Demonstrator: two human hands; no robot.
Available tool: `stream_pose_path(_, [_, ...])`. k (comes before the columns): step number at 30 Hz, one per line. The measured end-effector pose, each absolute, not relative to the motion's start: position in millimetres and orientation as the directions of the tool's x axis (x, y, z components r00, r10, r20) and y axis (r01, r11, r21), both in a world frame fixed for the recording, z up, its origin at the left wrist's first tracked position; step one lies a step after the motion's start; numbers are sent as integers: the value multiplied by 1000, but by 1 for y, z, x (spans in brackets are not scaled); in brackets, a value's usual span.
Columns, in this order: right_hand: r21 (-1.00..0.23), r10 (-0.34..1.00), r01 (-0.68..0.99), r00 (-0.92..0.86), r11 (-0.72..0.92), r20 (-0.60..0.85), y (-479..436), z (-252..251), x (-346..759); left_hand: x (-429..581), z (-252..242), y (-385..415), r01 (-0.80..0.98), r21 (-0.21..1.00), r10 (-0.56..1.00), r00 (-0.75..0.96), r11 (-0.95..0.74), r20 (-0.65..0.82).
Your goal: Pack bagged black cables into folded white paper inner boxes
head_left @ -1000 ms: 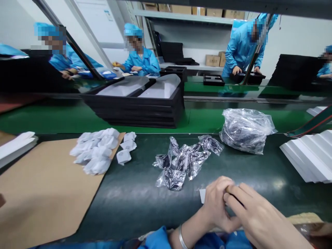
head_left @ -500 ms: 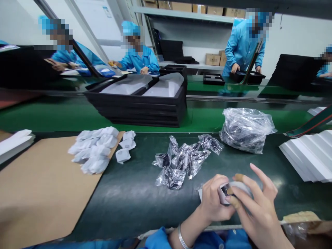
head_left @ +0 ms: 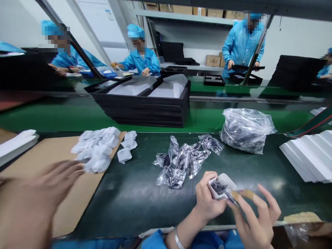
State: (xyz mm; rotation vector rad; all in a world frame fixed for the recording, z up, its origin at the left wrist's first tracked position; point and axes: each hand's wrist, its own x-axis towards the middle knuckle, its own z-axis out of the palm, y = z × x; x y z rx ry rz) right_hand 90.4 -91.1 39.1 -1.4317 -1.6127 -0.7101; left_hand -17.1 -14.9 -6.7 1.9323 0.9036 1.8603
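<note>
My left hand [head_left: 207, 202] grips a small white paper pouch [head_left: 225, 181] by its mouth, just above the dark green table. A dark part in clear plastic [head_left: 220, 188] sits partly inside the pouch. My right hand [head_left: 255, 216] pinches the plastic-wrapped part at the pouch's opening, with the other fingers spread. Just beyond my hands lies a loose heap of small clear bags with dark parts [head_left: 185, 160]. To the left, a pile of filled white pouches [head_left: 100, 150] rests on the edge of a brown cardboard sheet [head_left: 38, 155].
A large clear bag of parts [head_left: 245, 129] lies at the right, with stacked white folded cartons [head_left: 310, 155] beyond it. Stacked black trays [head_left: 145, 107] stand on the green conveyor. Another person's blurred hand [head_left: 38, 193] reaches in at lower left. Several workers in blue are across the line.
My hands have lifted the pouch and tipped it open, with the wrapped part going into its mouth. A blurred hand of another person has come in at the lower left over the cardboard.
</note>
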Motion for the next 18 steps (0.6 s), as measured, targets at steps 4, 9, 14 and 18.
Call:
stream_pose_path(4, [21, 470, 967, -141, 253, 871, -89, 41, 97, -18, -3, -19, 165, 611, 619, -3, -775, 786])
stream_pose_path(9, [28, 640, 954, -223, 300, 735, -83, 61, 93, -14, -3, -24, 118, 611, 620, 60, -783, 783])
stream_pose_path(14, [-108, 684, 917, -205, 384, 700, -88, 81, 105, -9, -6, -18, 98, 521, 527, 51, -848, 848])
stream_pose_path(18, [-442, 725, 852, 114, 280, 679, -92, 83, 119, -17, 0, -13, 195, 473, 494, 77, -859, 866])
